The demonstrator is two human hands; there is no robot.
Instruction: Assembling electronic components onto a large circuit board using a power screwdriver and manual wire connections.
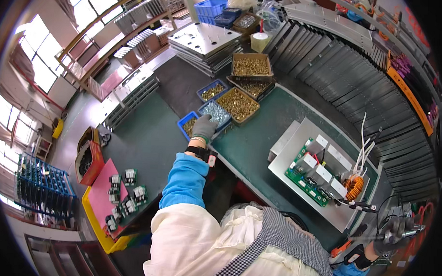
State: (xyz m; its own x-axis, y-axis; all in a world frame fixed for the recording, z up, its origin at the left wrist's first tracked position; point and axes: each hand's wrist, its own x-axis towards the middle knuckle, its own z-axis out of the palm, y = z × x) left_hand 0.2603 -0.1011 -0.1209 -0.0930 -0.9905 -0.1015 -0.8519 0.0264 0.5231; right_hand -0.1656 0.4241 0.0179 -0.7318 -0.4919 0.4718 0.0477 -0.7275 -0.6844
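Note:
My left hand point(203, 127), in a grey glove, reaches to the near edge of a blue bin of silver screws point(216, 112). Its fingers are bent together at the screws, and whatever may be between them is too small to tell. Beside it are a small blue bin of brass-coloured parts point(188, 124) and a tray of brass-coloured fasteners point(238, 105). Far to the right, my right hand point(386, 242), also gloved, is closed around a dark grey object with a metallic end, blurred near the rim. Left of that hand lies an orange-handled tool point(341, 249).
A metal plate point(291, 145) carries a green circuit board point(304, 182), a copper coil point(354, 186) and loose white wires. Grey metal panels point(326, 64) line the right side. Drilled plates point(205, 40) are stacked behind. Small boards point(126, 205) lie on a pink sheet at left.

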